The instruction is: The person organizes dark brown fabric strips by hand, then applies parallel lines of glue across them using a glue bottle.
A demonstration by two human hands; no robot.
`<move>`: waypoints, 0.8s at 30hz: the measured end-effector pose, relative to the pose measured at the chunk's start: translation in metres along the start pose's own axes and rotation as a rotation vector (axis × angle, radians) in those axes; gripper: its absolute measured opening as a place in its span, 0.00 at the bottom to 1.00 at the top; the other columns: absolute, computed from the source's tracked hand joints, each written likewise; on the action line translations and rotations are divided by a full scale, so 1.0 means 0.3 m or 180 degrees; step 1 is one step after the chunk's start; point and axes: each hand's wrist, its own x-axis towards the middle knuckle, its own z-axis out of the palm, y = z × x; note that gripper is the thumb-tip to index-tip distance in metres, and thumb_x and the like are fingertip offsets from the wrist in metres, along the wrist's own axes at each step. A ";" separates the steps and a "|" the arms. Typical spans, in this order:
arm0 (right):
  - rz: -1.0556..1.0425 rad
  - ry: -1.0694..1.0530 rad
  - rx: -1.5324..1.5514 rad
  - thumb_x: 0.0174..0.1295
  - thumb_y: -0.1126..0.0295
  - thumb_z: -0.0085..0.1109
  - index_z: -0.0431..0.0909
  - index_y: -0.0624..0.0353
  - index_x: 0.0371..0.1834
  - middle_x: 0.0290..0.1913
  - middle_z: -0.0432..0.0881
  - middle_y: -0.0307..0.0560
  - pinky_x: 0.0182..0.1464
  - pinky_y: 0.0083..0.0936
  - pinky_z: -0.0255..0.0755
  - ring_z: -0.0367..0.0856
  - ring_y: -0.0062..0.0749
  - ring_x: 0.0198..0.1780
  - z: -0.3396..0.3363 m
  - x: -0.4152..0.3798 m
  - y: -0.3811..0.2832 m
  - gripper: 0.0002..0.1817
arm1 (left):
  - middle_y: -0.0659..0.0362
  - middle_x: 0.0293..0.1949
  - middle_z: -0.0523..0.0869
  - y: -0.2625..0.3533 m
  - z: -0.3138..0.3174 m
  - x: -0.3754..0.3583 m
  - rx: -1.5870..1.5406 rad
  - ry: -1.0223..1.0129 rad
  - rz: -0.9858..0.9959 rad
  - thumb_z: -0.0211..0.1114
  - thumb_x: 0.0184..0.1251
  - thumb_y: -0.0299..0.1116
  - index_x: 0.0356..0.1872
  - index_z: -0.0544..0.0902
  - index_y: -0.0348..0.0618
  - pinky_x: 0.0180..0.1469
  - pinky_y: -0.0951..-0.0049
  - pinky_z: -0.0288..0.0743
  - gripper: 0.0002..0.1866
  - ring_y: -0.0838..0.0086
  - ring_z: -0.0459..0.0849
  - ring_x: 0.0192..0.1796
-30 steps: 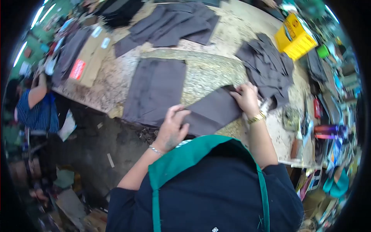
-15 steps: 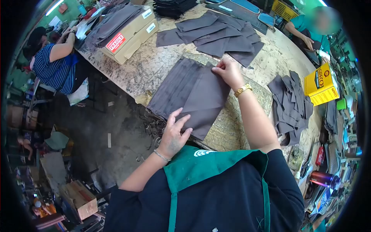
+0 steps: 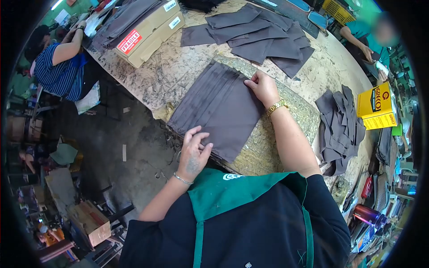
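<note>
Red-and-white sticker "FRAGILE" on cardboard box (image 3: 147,31), far left of your table. Yellow box (image 3: 376,106) at your right reads "GRECO" with large "G" above. White labels on cardboard box too small to read.

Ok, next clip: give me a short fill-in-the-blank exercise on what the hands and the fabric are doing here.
1. The left hand presses flat on the near edge of the stack of dark grey fabric pieces, while the ____ hand grips the far corner.
2. The wrist of the right hand wears a ____-coloured bracelet.
3. The brown cardboard box at the far left of the table carries a red label reading ____.
4. The loose heap of grey fabric pieces lies beside a ____ box.

Missing words: right; gold; FRAGILE; yellow
</note>
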 end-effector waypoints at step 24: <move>-0.0982 0.0237 -0.2258 0.50 0.72 0.48 0.80 0.56 0.33 0.41 0.74 0.45 0.52 0.40 0.65 0.66 0.42 0.52 -0.029 0.565 0.035 0.11 | 0.50 0.44 0.75 0.062 -0.149 -0.024 0.0930 0.0180 0.0874 0.65 0.50 0.23 0.32 0.78 0.36 0.36 0.75 0.75 0.08 0.67 0.78 0.35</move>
